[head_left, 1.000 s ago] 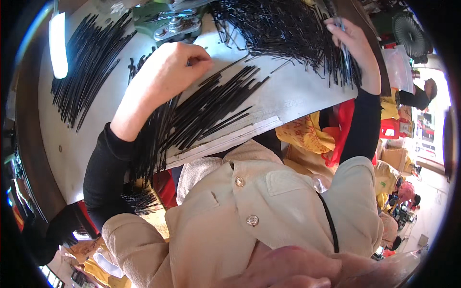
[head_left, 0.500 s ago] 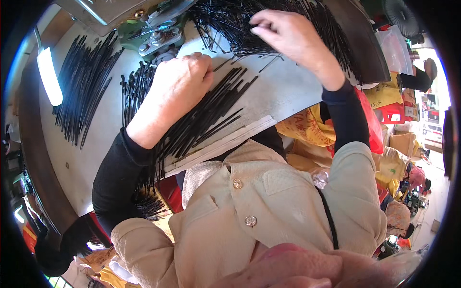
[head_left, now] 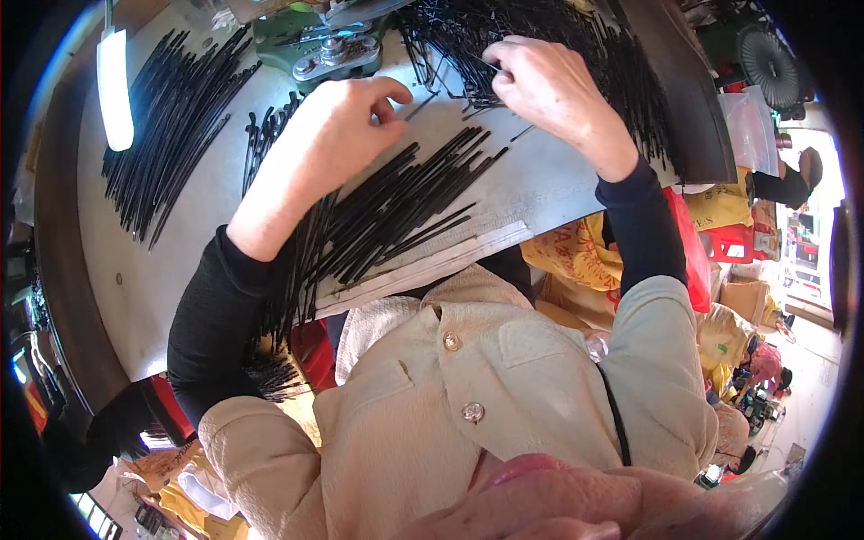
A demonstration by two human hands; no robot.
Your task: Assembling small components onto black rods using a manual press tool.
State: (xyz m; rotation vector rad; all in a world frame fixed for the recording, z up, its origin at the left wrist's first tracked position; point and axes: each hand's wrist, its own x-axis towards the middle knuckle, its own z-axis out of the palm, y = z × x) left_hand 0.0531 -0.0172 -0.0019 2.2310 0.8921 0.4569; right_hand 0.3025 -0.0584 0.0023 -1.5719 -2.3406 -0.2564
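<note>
My left hand (head_left: 346, 130) is raised over the bench, its fingers loosely curled with a gap between forefinger and thumb; nothing shows in it. Just beneath it lie thin black rods (head_left: 396, 211), side by side in a slanting bundle. At the edge of a large tangled heap of black rods (head_left: 450, 45), my right hand (head_left: 553, 94) has its fingertips drawn together. Whatever it pinches is too small to make out against the dark heap. Beyond my left hand stands a green metal bench machine (head_left: 328, 54) with a bolted plate.
Another row of black rods (head_left: 166, 135) lies at the left of the pale bench top (head_left: 108, 315). A lit white lamp (head_left: 114, 90) hangs over that side. A pale strip (head_left: 432, 265) edges the bench near me. Yellow sacks (head_left: 576, 256) stand at the right.
My left hand has loosened from a fist, its forefinger lifting away from the thumb. My right hand's fingers have drawn closer together at the heap. The whole view has shifted slightly.
</note>
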